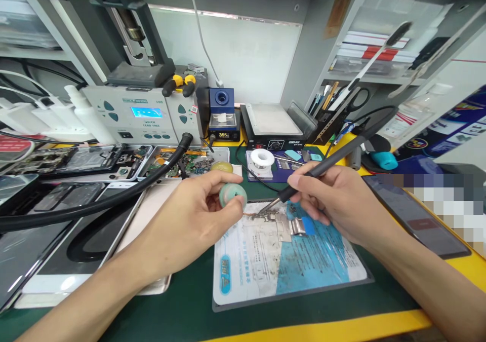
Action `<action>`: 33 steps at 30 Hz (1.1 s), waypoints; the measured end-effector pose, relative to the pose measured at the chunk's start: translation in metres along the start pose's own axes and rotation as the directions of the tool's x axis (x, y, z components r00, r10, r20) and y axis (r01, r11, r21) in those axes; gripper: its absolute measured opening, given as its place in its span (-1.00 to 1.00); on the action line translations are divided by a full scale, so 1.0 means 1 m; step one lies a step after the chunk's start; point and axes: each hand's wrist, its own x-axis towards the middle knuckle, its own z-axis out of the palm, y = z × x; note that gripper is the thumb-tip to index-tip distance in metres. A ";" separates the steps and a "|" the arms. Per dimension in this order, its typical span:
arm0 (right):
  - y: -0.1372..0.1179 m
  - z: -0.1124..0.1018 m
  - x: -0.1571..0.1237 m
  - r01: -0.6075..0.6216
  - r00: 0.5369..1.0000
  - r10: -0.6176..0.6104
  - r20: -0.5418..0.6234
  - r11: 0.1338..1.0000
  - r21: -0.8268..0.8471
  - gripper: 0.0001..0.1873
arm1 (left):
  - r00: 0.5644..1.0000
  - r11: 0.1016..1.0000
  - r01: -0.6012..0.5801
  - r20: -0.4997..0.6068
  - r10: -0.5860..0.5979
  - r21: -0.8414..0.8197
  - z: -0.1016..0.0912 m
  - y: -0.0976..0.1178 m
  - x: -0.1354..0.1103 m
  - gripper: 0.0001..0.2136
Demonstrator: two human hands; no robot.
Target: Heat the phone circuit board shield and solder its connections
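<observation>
Plainly at the centre of the frame, the left hand [201, 200] pinches a small, pale green spool [228, 192] between thumb and fingers, its round face turned toward the right of the frame. A thin copper-coloured strip [248, 214] shows just beside the spool, below and to its right. Right of centre, the right hand [326, 192] grips the black handle of a soldering iron [334, 155] like a pen, its fingers closed around it. The iron's metal tip slants down to the left, to the strip's end and the upper left part of a small circuit board [271, 218]; whether it touches the board, I cannot tell. The board lies on a stained white-and-blue mat [261, 276], below the centre of the frame, with a silver clip [297, 226] at its right side. The mat rests on a dark green tabletop [182, 306] edged in yellow. Behind, a white ring-shaped reel [261, 157] sits near a flat heating plate [273, 120]. At upper left stands a grey station [152, 96] with a lit blue screen, and a black hose [152, 182] curves below it.
</observation>
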 end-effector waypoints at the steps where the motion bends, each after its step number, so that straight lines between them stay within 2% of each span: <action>1: 0.000 0.000 0.000 -0.005 1.000 0.005 -0.007 1.000 0.001 -0.65 | 1.000 1.000 0.000 0.001 0.000 0.001 0.000 0.000 0.000 -0.53; 25: 0.002 -0.003 0.001 -0.013 1.000 0.013 -0.018 1.000 0.017 -0.69 | 1.000 1.000 -0.017 0.006 0.017 0.010 -0.001 0.001 0.000 -0.57; 33: 0.000 -0.001 -0.002 -0.003 0.999 0.007 -0.037 0.994 0.106 -0.77 | 1.000 1.000 -0.007 -0.002 0.007 0.024 -0.001 0.000 -0.001 -0.54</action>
